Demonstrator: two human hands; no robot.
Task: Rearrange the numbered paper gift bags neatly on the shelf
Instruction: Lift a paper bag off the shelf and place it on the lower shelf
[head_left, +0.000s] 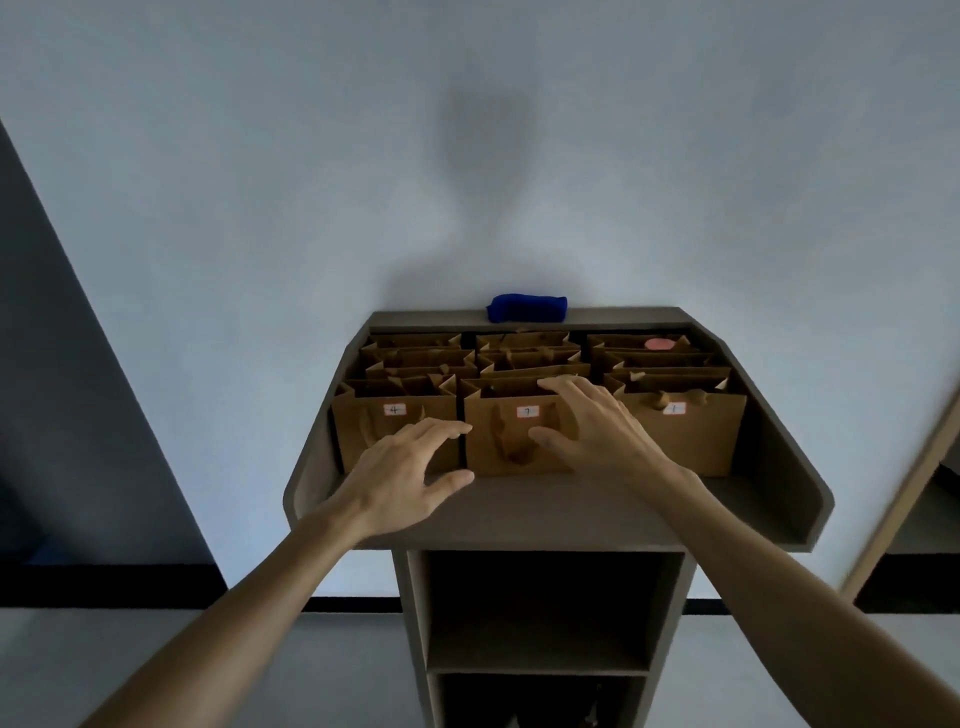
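Several brown paper gift bags stand in three rows on the grey shelf (519, 509). The front ones carry white number labels: bag 4 (363, 421) on the left, bag 7 (509, 441) in the middle, bag 1 (691, 431) on the right. My left hand (405, 473) hovers with fingers spread at the left edge of bag 7, its fingertips near the gap between bags 4 and 7. My right hand (597, 426) lies over bag 7's right side, fingers straight over its top rim and thumb on its front face.
A rolled blue cloth (525, 307) lies on the shelf's back ledge against the wall. A pink round thing (658, 343) shows in the back right bag. Raised side walls (789, 467) bound the shelf. Open compartments (540, 608) sit below.
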